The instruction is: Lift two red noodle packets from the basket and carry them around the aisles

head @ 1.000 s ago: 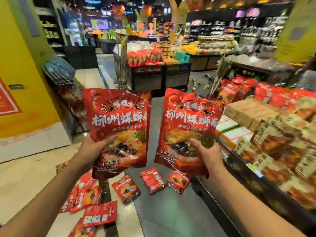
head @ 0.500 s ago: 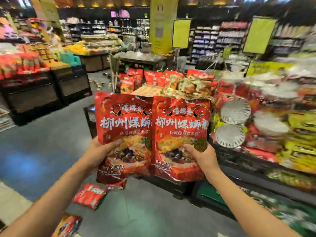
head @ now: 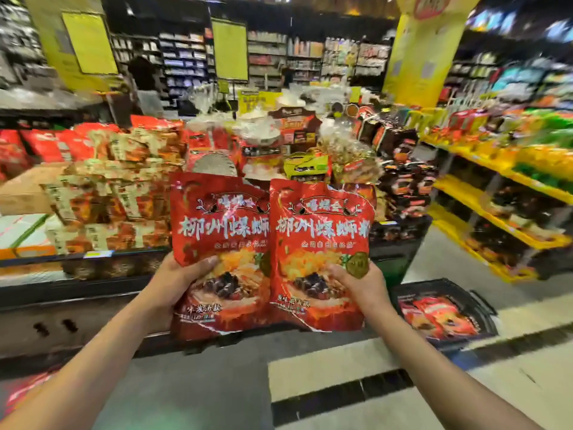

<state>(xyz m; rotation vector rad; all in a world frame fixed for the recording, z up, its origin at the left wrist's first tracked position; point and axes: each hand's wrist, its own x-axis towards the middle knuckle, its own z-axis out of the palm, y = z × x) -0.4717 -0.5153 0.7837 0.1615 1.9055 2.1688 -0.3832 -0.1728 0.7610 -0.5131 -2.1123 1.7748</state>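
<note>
Packets of red foil, two alike, are held up side by side in mid-air before the display shelf (head: 93, 274) and above the floor, carried by nothing but the hands; the left packet (head: 217, 231) is pinched low on its outer edge by the left hand (head: 173, 283), thumb laid across the printed front and fingers hidden behind, and the right packet (head: 319, 237) is taken the same way by the right hand (head: 359, 283), so each grip is clenched on its own packet; their inner edges meet or slightly overlap, which of the two I cannot tell. Judged from the crinkled, glossy film and the puffed middle, these should handle as light, soft pouches that bend and rustle, somewhat slippery on the face, with loose contents that could crush under a hard squeeze; the flat sealed margins at sides and bottom look the safest places to hold, better than the bulging centre. Each packet stands upright, long axis roughly vertical, top seal upward, printed front toward the camera, the left one leaning slightly to the left. A black basket (head: 483, 308) on the floor at lower right holds more red packets.
</note>
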